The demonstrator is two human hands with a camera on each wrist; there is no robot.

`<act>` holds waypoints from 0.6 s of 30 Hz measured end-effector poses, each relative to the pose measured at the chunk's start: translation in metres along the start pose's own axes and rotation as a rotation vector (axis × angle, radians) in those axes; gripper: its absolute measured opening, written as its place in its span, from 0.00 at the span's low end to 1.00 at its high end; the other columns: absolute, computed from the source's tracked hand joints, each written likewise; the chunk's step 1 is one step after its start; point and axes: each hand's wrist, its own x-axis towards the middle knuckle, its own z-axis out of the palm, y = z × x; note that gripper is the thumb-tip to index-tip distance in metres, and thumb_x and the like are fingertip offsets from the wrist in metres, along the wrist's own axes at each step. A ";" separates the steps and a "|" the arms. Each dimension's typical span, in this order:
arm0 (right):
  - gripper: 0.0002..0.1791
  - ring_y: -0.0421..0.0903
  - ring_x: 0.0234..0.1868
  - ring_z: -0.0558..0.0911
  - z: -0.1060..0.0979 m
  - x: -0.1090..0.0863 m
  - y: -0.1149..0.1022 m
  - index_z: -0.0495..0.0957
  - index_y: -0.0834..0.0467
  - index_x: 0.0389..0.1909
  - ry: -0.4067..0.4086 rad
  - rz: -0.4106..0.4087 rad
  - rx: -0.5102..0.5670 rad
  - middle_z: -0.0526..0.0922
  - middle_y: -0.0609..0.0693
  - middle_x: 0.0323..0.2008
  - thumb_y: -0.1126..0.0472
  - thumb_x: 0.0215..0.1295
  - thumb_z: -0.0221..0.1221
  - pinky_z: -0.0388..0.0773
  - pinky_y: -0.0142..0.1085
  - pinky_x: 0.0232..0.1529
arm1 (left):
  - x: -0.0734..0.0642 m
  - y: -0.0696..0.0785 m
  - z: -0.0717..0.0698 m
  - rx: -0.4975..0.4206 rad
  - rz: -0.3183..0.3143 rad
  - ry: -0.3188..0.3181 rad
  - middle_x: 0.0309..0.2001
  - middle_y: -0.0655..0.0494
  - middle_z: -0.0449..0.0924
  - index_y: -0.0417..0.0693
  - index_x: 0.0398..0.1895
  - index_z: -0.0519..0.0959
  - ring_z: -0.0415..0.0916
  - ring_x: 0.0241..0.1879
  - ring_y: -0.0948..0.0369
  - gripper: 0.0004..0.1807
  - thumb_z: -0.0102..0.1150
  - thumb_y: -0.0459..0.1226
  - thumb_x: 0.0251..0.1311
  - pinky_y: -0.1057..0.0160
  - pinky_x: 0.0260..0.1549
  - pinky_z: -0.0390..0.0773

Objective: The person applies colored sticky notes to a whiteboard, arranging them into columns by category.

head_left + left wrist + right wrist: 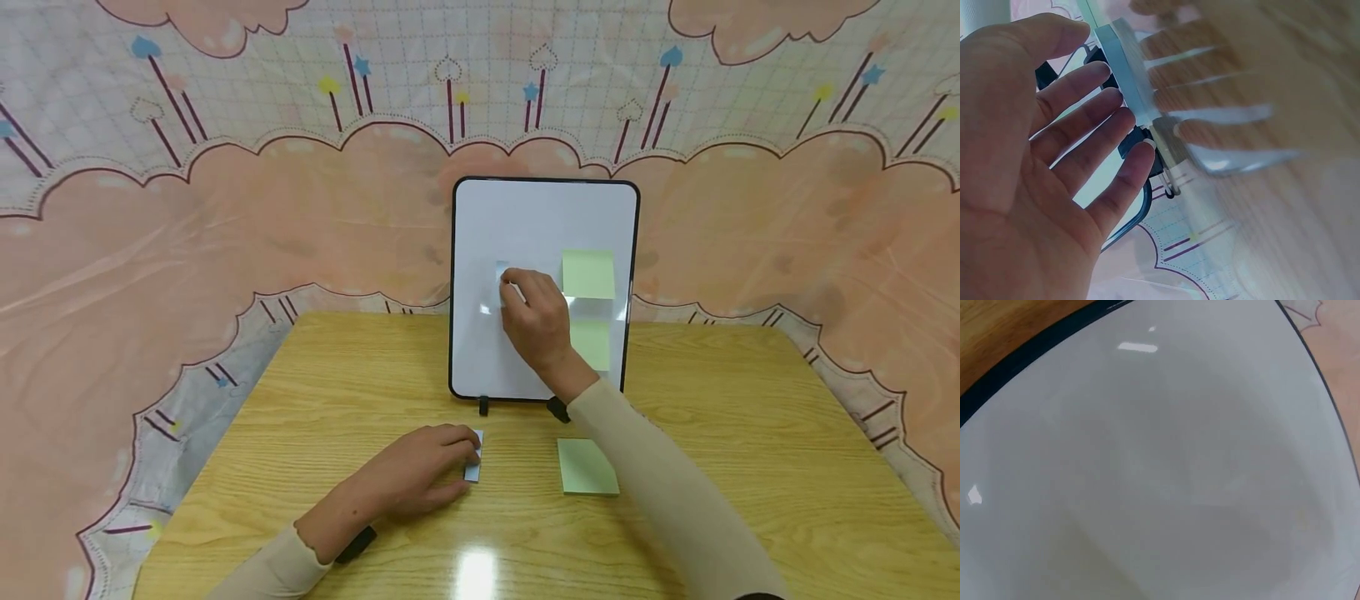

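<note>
In the head view my right hand (536,321) is at the upright whiteboard (532,217), thumb and index finger pinching a small light blue sticky note (501,268) against its left half. My fingers cover part of that note. On the table, my left hand (423,471) rests with loosely bent fingers touching a narrow light blue sticky note pad (472,473). The left wrist view shows that hand's fingertips along the edge of the pad (1125,75). The right wrist view holds only the whiteboard's glossy surface (1166,444); the hand is out of sight there.
Two green sticky notes are on the board's right half, an upper one (588,275) and a lower one (592,343) partly behind my wrist. A green sticky note pad (587,467) lies on the wooden table (360,375). Black feet (483,406) support the board; patterned cloth (337,217) hangs behind.
</note>
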 end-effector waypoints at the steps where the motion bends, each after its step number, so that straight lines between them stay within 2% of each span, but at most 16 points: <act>1: 0.05 0.57 0.40 0.86 0.001 0.000 0.001 0.83 0.68 0.32 0.002 0.000 0.000 0.86 0.59 0.41 0.79 0.62 0.63 0.87 0.47 0.46 | 0.000 0.000 0.000 0.001 -0.001 0.000 0.62 0.62 0.78 0.56 0.54 0.82 0.78 0.60 0.63 0.12 0.66 0.45 0.73 0.58 0.61 0.79; 18: 0.07 0.58 0.43 0.87 0.007 0.005 0.010 0.82 0.67 0.31 -0.024 0.039 -0.017 0.86 0.59 0.43 0.80 0.62 0.60 0.86 0.47 0.48 | -0.003 0.004 0.008 0.032 0.004 0.017 0.61 0.62 0.78 0.56 0.54 0.82 0.78 0.59 0.63 0.12 0.66 0.45 0.73 0.59 0.60 0.80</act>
